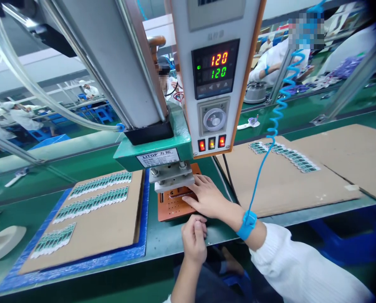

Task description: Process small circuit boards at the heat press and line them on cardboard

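Observation:
My right hand (206,197), with a blue wrist strap (247,225), reaches over the orange base plate (172,207) of a press. Its fingers are spread, and the fingertips lie beside the metal press head (172,179), partly hidden there. Below it, at the bench's front edge, my left hand (194,237) is closed with its fingers curled; whether anything is inside is hidden. A dark narrow strip (182,194) lies on the orange plate near my right thumb. The control box (216,71) reads 120 on both lines.
Cardboard on the left (112,223) bears rows of small green and white boards (93,204). More boards (297,158) lie on the right cardboard (279,193). A coiled blue cord (281,105) hangs down to the wrist strap. People sit at benches behind.

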Motion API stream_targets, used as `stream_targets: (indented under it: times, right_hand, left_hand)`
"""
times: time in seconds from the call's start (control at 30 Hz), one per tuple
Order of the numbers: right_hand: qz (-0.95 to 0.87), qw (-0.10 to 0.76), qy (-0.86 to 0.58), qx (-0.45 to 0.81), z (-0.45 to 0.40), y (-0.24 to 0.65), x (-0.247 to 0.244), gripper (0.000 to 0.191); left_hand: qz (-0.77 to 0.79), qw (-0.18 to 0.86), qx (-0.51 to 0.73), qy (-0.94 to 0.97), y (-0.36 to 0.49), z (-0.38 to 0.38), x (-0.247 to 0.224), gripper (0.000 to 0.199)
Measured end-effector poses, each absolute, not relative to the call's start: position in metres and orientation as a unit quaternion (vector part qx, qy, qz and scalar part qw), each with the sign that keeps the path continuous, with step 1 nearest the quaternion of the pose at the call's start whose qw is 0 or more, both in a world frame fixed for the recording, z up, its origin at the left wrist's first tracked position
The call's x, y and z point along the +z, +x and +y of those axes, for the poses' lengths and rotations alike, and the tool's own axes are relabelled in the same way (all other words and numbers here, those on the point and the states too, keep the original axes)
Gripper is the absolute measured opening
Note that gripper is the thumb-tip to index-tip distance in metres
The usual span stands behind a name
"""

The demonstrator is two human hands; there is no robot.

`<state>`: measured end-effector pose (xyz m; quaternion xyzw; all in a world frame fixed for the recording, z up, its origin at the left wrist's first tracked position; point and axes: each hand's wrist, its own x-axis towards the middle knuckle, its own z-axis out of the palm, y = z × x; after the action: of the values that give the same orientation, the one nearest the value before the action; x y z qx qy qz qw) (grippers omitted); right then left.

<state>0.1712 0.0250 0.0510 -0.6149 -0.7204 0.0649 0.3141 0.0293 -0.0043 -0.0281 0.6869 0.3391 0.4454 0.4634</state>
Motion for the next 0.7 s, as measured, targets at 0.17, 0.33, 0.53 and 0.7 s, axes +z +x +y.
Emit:
stream_targets:
  times: [0.17, 0.33, 0.53, 0.7]
  right_hand:
    - [-0.715, 0.338, -0.607, 0.073, 0.027, 0.173, 0.050, 0.043]
    - [-0.593, 0.539, -0.578, 0.152, 0.013, 0.169, 0.020, 0.042]
    - [-0.320, 0.699, -0.571, 0.288, -0.021, 0.157, -0.027, 0.044]
    - [-0.317, 0.681, -0.592, 0.294, -0.031, 0.157, -0.027, 0.034]
  left_hand:
    - [0.338, 0.462, 0.450, 0.685, 0.029, -0.003, -0.026, 0.049]
    - [0.339, 0.456, 0.450, 0.689, 0.030, -0.002, -0.028, 0.049]
    - [0.334, 0.459, 0.441, 0.695, 0.031, -0.001, -0.030, 0.047]
    - [0.336, 0.444, 0.436, 0.707, 0.031, 0.001, -0.028, 0.047]
